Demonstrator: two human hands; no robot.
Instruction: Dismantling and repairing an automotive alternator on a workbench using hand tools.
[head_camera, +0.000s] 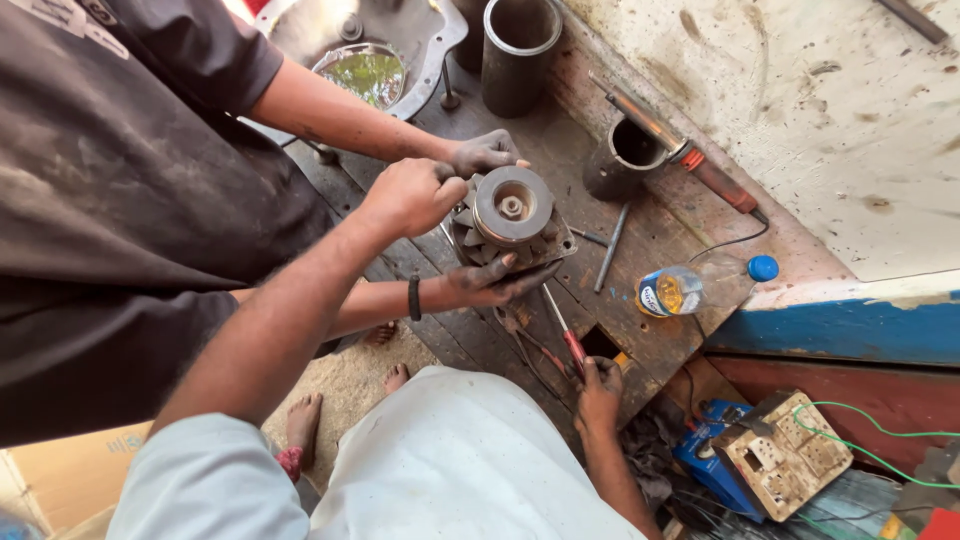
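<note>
On the dirty wooden bench (660, 345), the round metal motor part (512, 220) sits under my closed left hand (410, 195) — my right hand (598, 392) grips a red screwdriver (570, 340) — and greasy helper's hands (495, 282) might let it slip.

Left hand (410, 195) clenched with arm outstretched; right hand (598, 390) curled, lower.

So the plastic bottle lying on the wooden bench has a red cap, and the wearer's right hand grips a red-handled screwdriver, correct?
Not quite. The head view shows the plastic bottle lying on the wooden bench with a blue cap, not red. The rest holds: the right hand grips the red-handled screwdriver.
</note>
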